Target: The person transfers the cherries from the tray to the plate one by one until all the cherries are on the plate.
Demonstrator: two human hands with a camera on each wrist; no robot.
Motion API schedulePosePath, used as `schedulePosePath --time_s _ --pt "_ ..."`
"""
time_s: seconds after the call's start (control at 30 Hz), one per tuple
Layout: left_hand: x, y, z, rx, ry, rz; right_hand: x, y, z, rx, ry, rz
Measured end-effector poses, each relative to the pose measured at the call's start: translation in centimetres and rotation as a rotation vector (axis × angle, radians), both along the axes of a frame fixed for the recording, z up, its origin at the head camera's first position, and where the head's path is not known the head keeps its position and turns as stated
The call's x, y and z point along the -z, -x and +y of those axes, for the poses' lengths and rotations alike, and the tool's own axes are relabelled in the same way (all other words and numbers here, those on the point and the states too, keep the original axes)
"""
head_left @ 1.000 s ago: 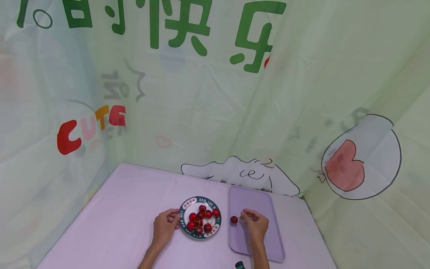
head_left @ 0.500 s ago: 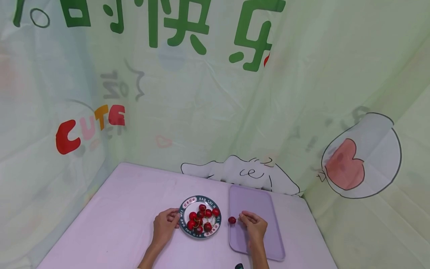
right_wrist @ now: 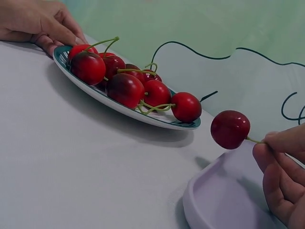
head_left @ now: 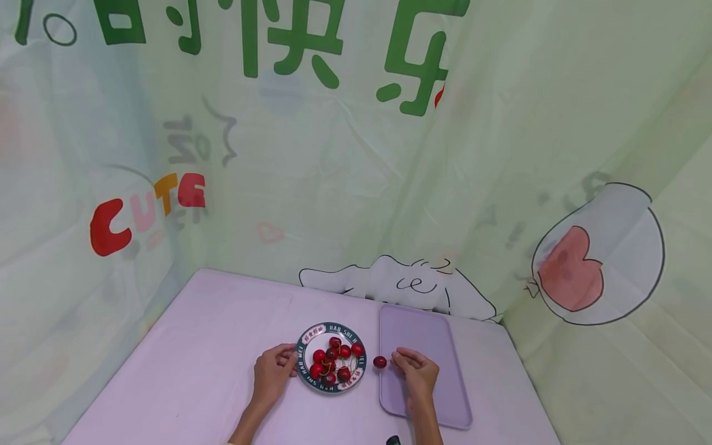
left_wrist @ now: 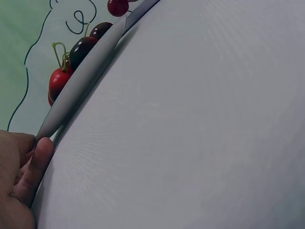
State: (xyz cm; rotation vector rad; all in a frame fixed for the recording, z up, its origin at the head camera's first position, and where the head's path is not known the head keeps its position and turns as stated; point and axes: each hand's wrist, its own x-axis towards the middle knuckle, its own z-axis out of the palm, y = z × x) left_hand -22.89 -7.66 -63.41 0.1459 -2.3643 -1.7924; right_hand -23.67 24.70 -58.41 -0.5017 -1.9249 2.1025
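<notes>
A round plate [head_left: 305, 381] with a dark green lettered rim bears several red cherries [right_wrist: 125, 90] with green stems. My left hand [head_left: 273, 373] pinches the plate's left rim between thumb and fingers, seen close in the left wrist view. My right hand [head_left: 418, 374] pinches the stem of a single dark red cherry [right_wrist: 230, 130] between thumb and forefinger. That cherry hangs sideways over the left edge of a purple tray [head_left: 456, 395], in the space between tray and plate.
The tray lies right of the plate on a pale cloth-covered table [head_left: 211, 346]. A small dark object [head_left: 394, 440] shows at the bottom edge near my right forearm. A printed curtain [head_left: 334, 185] closes off the back and sides.
My right hand has moved left with the cherry, from above the tray to its left edge, closer to the plate. The left hand keeps its hold on the plate rim.
</notes>
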Motion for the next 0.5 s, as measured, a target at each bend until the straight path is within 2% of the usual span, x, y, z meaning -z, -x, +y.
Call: schedulePosePath --time_s 0.23,0.5 --pt "0.0 0.0 0.0 0.004 -0.001 0.013 -0.3 0.0 -0.5 -0.02 0.019 -0.001" --pt "-0.4 -0.1 -0.1 0.01 -0.007 0.01 -1.0 -0.1 -1.1 -0.023 -0.015 -0.015"
